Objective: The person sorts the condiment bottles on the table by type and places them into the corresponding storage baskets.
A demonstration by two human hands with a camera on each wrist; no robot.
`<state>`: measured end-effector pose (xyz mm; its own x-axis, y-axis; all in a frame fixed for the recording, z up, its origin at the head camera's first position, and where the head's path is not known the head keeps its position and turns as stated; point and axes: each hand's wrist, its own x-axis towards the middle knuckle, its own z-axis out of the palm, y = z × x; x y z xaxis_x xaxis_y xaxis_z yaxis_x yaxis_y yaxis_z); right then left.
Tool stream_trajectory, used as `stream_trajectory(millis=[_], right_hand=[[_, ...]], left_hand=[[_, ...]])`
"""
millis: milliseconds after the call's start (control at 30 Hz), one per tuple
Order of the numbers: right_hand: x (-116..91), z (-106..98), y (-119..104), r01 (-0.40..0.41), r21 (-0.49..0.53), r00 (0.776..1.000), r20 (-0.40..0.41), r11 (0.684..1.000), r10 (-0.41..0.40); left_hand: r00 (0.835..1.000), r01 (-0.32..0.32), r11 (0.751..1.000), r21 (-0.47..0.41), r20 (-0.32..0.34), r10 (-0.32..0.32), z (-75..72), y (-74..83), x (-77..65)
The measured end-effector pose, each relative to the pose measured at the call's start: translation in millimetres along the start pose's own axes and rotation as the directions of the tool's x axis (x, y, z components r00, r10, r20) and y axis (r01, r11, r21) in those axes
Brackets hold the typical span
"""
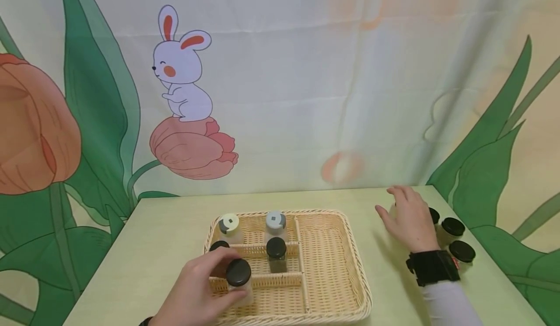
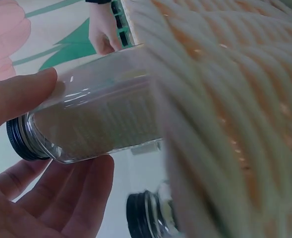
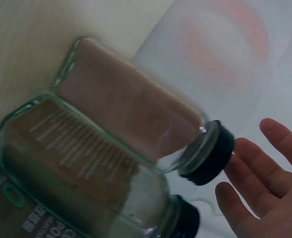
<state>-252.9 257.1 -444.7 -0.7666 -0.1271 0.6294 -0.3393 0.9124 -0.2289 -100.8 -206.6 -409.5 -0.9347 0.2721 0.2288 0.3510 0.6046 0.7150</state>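
My left hand [image 1: 192, 284] pinches a glass spice jar [image 1: 239, 273] with a black lid between thumb and fingers, over the front-left compartment of a wicker basket [image 1: 362, 294]. In the left wrist view the jar [image 2: 96, 116] shows clear walls and brown contents, partly hidden by the basket's weave. My right hand [image 1: 409, 221] hovers with fingers spread beside a group of black-lidded jars at the table's right. In the right wrist view, the fingertips are close to the black lid of a jar [image 3: 131, 104] with pinkish-brown powder; whether they touch is unclear.
Inside the basket stand a yellow-topped bottle [image 1: 229, 225], a grey-topped bottle [image 1: 275, 224], a black-lidded jar [image 1: 277, 255] and another dark lid [image 1: 219, 245]. To the right are black-lidded jars [image 1: 452, 228]. A patterned curtain [image 1: 280, 97] hangs behind the table.
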Motion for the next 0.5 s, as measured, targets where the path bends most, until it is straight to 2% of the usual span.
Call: stream_trajectory(millis=[500], right_hand=[[-9,9,19,-0.021,-0.034,1.0,0.016,0.999,0.022]], left_hand=[[0.996,0.083,0.995,0.058,0.035,-0.085,-11.9,-21.5,-15.0]])
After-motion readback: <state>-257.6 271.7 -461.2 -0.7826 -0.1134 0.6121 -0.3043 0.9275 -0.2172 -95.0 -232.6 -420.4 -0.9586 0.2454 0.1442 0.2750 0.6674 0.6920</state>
